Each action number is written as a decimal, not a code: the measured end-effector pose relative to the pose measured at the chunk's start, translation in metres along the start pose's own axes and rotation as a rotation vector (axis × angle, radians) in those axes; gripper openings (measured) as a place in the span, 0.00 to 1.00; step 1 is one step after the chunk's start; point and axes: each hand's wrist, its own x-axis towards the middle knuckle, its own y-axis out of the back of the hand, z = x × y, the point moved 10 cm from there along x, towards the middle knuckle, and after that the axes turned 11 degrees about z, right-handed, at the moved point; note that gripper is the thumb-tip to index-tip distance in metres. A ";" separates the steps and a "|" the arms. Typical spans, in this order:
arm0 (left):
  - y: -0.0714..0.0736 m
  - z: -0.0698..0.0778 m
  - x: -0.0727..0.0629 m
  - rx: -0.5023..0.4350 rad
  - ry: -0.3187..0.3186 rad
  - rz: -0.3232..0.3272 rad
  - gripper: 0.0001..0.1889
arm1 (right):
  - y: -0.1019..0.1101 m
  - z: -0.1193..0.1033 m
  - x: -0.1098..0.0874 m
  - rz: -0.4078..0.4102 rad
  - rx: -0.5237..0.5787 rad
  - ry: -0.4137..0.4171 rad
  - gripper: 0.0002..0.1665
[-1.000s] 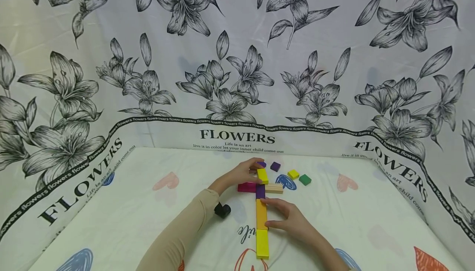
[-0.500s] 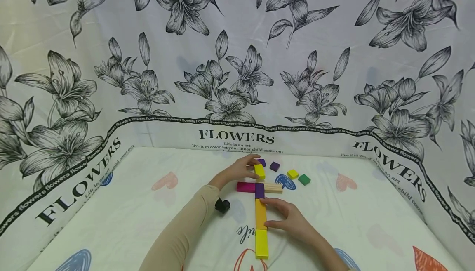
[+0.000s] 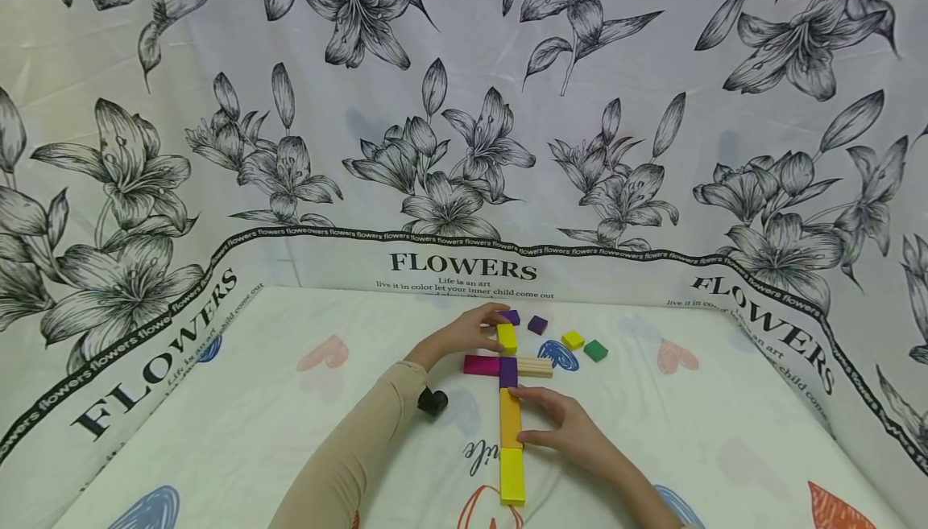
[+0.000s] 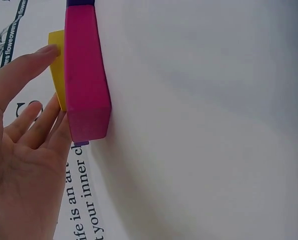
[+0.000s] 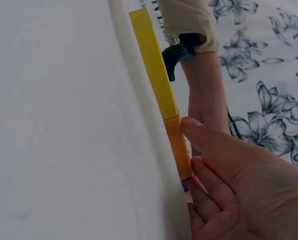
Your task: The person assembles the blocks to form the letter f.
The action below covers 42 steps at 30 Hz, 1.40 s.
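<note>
My left hand [image 3: 467, 331] pinches a yellow block [image 3: 507, 338] between thumb and fingers, just beyond a cross-like layout of wooden blocks. In the left wrist view, that block is partly hidden behind the magenta block [image 4: 86, 75]. The layout has a purple block [image 3: 508, 372] at its crossing, the magenta one to the left and a natural wood block [image 3: 535, 367] to the right. Below the purple run an orange block [image 3: 511, 416] and another yellow block [image 3: 511, 477], end to end. Thumb and index finger of my right hand [image 3: 576, 431] touch the orange block's right side, spread along it.
Beyond the layout lie two purple pieces, one [image 3: 537, 325] loose and one [image 3: 511, 317] by my left fingertips. A small yellow block [image 3: 573, 340] and a green block [image 3: 596, 350] lie farther right. A black wrist device [image 3: 432, 402] sits at the left wrist.
My left hand has shifted the yellow block slightly left and away from the purple crossing block, leaving a small gap. The right hand has kept its place at the orange block.
</note>
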 end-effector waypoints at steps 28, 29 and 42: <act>-0.010 -0.002 -0.004 0.006 0.014 -0.071 0.38 | 0.002 -0.002 -0.003 0.008 -0.011 -0.006 0.34; -0.010 -0.003 -0.004 0.005 0.014 -0.072 0.37 | 0.001 -0.001 -0.002 0.008 -0.012 -0.004 0.33; -0.010 -0.006 -0.004 0.000 0.010 -0.085 0.35 | 0.000 -0.003 -0.001 0.001 -0.001 0.000 0.34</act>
